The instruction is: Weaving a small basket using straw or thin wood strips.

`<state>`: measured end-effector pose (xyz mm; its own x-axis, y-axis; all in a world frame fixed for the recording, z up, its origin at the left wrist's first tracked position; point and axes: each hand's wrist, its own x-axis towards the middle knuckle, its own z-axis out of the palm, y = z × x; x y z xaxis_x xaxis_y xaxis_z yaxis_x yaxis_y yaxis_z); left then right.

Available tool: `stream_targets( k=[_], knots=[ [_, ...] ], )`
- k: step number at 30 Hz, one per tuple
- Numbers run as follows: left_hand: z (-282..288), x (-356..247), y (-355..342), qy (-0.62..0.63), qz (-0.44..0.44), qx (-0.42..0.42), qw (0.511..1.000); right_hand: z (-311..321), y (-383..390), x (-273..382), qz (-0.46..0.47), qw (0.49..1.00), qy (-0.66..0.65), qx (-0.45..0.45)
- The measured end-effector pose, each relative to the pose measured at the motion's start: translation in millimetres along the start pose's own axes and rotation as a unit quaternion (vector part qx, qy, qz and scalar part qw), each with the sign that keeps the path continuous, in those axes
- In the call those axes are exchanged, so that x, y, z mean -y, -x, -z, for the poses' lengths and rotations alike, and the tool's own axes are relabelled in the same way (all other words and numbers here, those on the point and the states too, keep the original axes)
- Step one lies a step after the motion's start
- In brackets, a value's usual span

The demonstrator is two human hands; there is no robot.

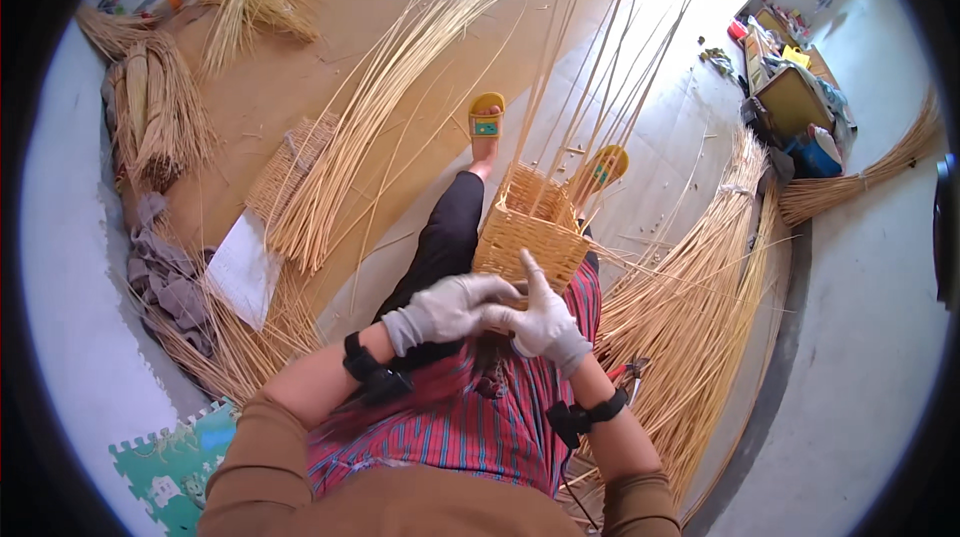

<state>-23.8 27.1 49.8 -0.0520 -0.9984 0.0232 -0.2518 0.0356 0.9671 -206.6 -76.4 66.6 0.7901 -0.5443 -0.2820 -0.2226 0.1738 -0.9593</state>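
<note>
- Left hand (445, 309) and right hand (540, 319), both in pale work gloves, pressed together at the near rim of a half-woven basket (530, 232); fingers of the left curled over toward the right, one finger of the right pointing up against the basket wall.
- Probably pinched on a thin weaving strand at the rim, yet too fine to make out; cannot tell for certain whether either hand is clamped on anything.
- Black straps (365, 367) around both wrists.
- Basket resting on the lap, against a striped apron (470, 427), tilted away from the body, its mouth facing the feet in yellow sandals (487, 115).
- Long uncut stakes (600, 67) rising from the basket's far rim and fanning out across the floor.
- Judged step: weaving the side wall, working a strand in and out around the upright stakes at the near edge.
- Next move, as a judgement: calls for tucking the strand behind the neighbouring stake, pulling it snug against the row below, and turning the basket a little on the lap to bring the following stake under the fingers.
- Calls also for steady tension, since a slack strand would leave a gap in the wall.
- Spare material close by: a loose bundle of reeds (690, 277) to the right, another spread of reeds (370, 127) to the left beside a flat woven panel (290, 162).
- Red-handled cutters (630, 369) lying just beside the right forearm, partly hidden.
</note>
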Motion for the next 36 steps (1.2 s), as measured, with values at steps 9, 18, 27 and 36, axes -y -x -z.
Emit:
stream_targets(
  k=[9, 18, 27, 36],
  knots=[
    [-1, -52, -19, 0.231, 0.146, 0.016, 0.962, 64, 7, 85, 0.034, 0.942, 0.313, 0.119],
    [80, 7, -72, 0.117, 0.305, -0.229, 0.917, 204, -33, 88, -0.057, 0.891, 0.443, -0.079],
    [56, 18, -89, 0.062, 0.2, -0.315, 0.926, 216, -29, 86, -0.156, 0.845, 0.507, -0.067],
    [57, 10, -87, 0.073, 0.216, -0.304, 0.925, 220, -35, 72, -0.155, 0.857, 0.487, -0.066]
  ],
)
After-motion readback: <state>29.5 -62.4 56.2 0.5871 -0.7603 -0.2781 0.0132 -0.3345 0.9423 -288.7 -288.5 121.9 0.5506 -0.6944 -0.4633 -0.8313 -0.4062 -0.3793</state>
